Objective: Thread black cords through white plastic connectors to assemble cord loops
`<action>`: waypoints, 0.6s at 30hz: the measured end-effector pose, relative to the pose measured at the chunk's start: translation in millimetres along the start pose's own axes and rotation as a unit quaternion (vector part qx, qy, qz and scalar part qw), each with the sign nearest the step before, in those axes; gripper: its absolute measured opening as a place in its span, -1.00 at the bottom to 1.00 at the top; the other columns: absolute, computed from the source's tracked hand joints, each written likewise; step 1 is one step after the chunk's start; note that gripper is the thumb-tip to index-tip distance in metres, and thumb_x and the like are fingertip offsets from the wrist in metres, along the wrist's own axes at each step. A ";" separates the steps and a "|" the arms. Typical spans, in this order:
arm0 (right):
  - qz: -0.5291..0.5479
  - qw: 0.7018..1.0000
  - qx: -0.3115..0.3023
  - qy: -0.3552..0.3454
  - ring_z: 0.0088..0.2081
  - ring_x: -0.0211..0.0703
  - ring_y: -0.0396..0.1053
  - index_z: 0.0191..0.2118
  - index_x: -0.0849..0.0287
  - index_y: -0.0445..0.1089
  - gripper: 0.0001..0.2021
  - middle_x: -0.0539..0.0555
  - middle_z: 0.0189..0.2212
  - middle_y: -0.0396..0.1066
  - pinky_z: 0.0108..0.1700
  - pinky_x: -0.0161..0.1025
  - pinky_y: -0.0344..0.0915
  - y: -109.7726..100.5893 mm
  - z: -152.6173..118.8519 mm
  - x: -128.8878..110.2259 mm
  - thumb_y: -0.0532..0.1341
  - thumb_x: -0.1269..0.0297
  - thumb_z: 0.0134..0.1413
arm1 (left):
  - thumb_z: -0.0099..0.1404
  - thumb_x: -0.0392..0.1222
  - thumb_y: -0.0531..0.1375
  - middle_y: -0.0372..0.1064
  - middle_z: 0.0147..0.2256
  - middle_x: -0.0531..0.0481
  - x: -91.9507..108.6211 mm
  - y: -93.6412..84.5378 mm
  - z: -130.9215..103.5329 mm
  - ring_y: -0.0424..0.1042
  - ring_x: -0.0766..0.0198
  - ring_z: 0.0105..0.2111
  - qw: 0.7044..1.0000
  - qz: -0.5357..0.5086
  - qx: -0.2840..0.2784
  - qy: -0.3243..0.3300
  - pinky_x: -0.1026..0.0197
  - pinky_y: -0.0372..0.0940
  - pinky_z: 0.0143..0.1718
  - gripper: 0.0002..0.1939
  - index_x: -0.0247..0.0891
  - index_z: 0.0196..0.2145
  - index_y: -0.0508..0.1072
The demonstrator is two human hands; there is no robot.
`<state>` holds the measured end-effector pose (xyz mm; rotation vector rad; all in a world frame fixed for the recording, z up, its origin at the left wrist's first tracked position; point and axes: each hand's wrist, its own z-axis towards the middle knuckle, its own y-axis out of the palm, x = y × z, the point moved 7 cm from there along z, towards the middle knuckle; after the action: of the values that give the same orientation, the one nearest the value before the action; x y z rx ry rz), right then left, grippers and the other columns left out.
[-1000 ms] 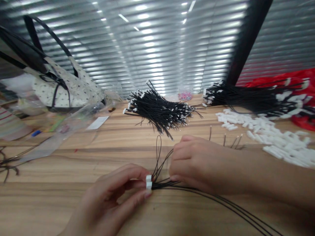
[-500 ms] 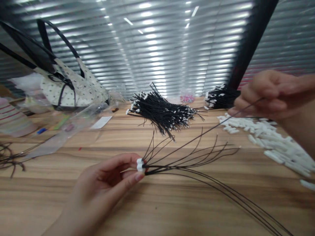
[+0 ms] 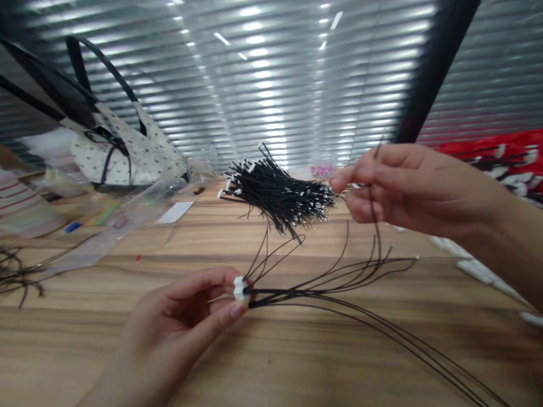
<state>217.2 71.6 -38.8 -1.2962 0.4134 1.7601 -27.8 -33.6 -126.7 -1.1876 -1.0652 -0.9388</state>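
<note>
My left hand (image 3: 186,322) pinches a small white plastic connector (image 3: 240,289) between thumb and fingers, just above the table. Several thin black wires (image 3: 305,293) run out of its right side, some fanning upward and others curving to the lower right. Farther to the right and higher up, my right hand (image 3: 399,186) is closed on one black wire (image 3: 373,212), which hangs from the fingers down among the others. Beyond the hands lies a bundle of black wires (image 3: 280,195) with white ends at its left and shiny tips at its right.
White plastic pieces (image 3: 475,270) lie at the right, partly behind my right arm. A red printed item (image 3: 504,152) is behind them. At the left are a dotted bag (image 3: 127,152), clear plastic bags (image 3: 110,232), a striped cone (image 3: 25,203) and loose dark wires (image 3: 19,277).
My right hand has moved left and slightly down. The wire in it went from a taut slant to a slack hanging line. My left hand and the connector stay nearly in place.
</note>
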 end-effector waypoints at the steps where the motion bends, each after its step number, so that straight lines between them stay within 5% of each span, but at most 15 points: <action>1: -0.068 0.997 0.000 -0.027 -0.47 -0.40 0.44 -0.28 0.13 0.54 -0.86 -0.06 -0.35 0.54 -0.45 -0.43 0.37 3.3 -1.2 -2.7 0.22 0.31 0.25 | 0.02 -0.25 0.45 0.64 -0.35 0.08 -0.2 1.4 -1.4 0.61 0.23 -0.35 1.000 -0.002 0.001 -0.002 0.37 0.49 -0.26 -0.81 -0.10 -0.34 0.63; 3: -0.238 0.966 0.060 -0.086 -0.44 -0.31 0.44 -0.29 0.16 0.55 -0.88 0.01 -0.41 0.51 -0.44 -0.39 0.37 1.1 -5.1 -10.7 0.26 0.31 0.22 | 0.01 -0.25 0.44 0.63 -0.37 0.08 -1.3 3.1 -4.9 0.61 0.23 -0.36 0.999 -0.024 0.019 -0.010 0.35 0.49 -0.26 -0.81 -0.10 -0.35 0.64; 5: -0.385 0.898 0.151 -0.151 -0.33 -0.20 0.48 -0.30 0.17 0.57 -0.87 0.06 -0.39 0.51 -0.31 -0.30 0.40 -4.2 -12.1 -22.7 0.25 0.34 0.21 | -0.02 -0.25 0.44 0.63 -0.39 0.08 -1.7 5.6 -8.2 0.61 0.22 -0.37 0.998 -0.047 0.037 -0.014 0.34 0.49 -0.26 -0.81 -0.11 -0.37 0.64; 8: -0.471 0.836 0.185 -0.212 -0.25 -0.11 0.49 -0.26 0.11 0.57 -0.87 0.07 -0.34 0.53 -0.21 -0.21 0.39 0.0 -19.2 -30.0 0.24 0.35 0.22 | -0.04 -0.26 0.42 0.62 -0.41 0.10 -1.1 9.4 -11.2 0.59 0.25 -0.39 0.997 -0.053 0.044 -0.018 0.37 0.48 -0.29 -0.81 -0.10 -0.39 0.64; 13: -0.405 0.878 0.080 -0.243 -0.37 -0.22 0.45 -0.34 0.16 0.55 -0.85 0.07 -0.39 0.54 -0.34 -0.29 0.33 40.6 -23.7 -19.6 0.23 0.45 0.16 | -0.01 -0.24 0.40 0.62 -0.40 0.08 -0.6 9.3 -12.2 0.59 0.25 -0.39 0.998 -0.036 0.031 -0.030 0.36 0.48 -0.30 -0.82 -0.10 -0.37 0.63; 18: -0.294 0.937 0.025 -0.187 -0.41 -0.30 0.36 -0.37 0.18 0.54 -0.81 0.03 -0.45 0.47 -0.41 -0.36 0.23 77.6 -33.3 -8.4 0.20 0.53 0.12 | -0.02 -0.22 0.43 0.63 -0.39 0.02 -2.0 7.3 -9.9 0.59 0.19 -0.42 1.000 -0.004 -0.004 -0.018 0.30 0.50 -0.37 -0.81 -0.13 -0.36 0.63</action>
<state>175.2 1.7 -62.1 -0.8908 -0.1396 1.4176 -19.9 -42.3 -130.9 -1.2121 -1.0970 -0.9309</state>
